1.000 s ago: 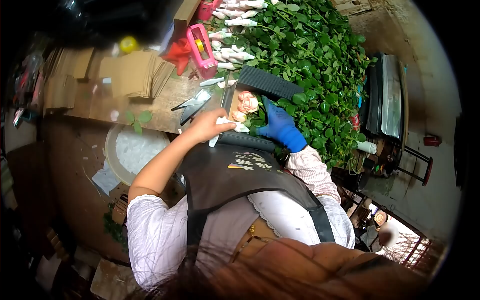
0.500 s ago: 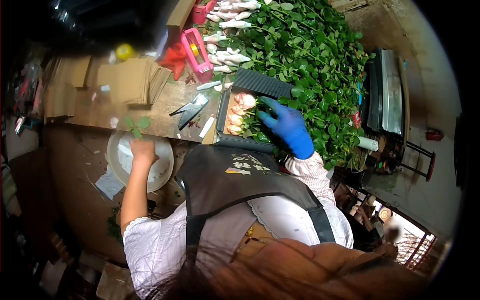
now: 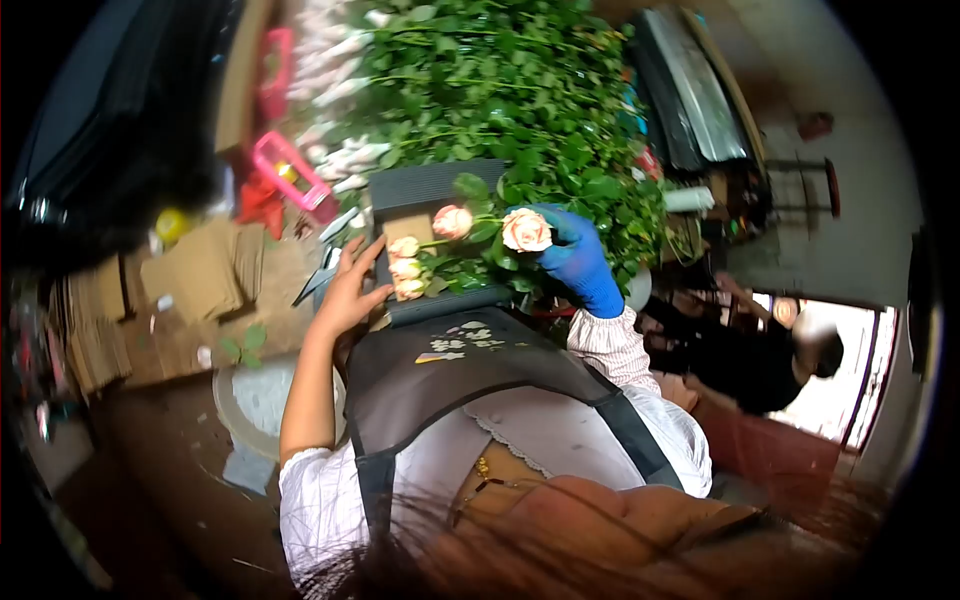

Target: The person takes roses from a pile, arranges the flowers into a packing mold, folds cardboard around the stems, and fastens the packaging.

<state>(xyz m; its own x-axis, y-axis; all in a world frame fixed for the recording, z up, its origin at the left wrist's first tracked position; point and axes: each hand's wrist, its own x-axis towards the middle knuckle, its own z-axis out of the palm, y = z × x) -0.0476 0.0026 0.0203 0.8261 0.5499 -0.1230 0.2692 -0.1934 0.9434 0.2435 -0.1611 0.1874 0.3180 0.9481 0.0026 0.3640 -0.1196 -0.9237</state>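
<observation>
1. Open box [image 3: 435, 185]: dark walls, ridged like corrugated sheet; tan card panel [image 3: 409, 229] inside, flat & matte. Sits on wooden desk [image 3: 160, 350], right by the person's apron [image 3: 400, 385] (dark, smooth, printed).
2. Three peach-pink rose heads [image 3: 405, 268], rounded, ruffled petals, in a row along box's L side; leafy green stems run R.
3. Another rose [image 3: 453, 221], same colour, lies above that row, stem pointing R.
4. Big rose [image 3: 526, 230]: full, spiral-petalled, head facing up, at box's R side, in front of the glove.
5. R hand [image 3: 575, 250], in blue knit-look glove: fingers curled behind big rose, grasping it; exact grip pt hidden. Forearm comes up from lower R, striped sleeve [image 3: 610, 345] gathered at wrist.
6. L hand [image 3: 350, 288], bare: fingers spread, thumb apart, nothing grasped; fingertips at box's L edge, can't tell if touching. Forearm angles up from lower L.
7. Beyond box: dense heap of glossy leaves [image 3: 500, 100]; white-wrapped heads [image 3: 330, 60] beside it, blurred.
8. L part of desk: stiff brown card sheets [image 3: 190, 280], pink plastic tape dispenser [image 3: 321, 207].
</observation>
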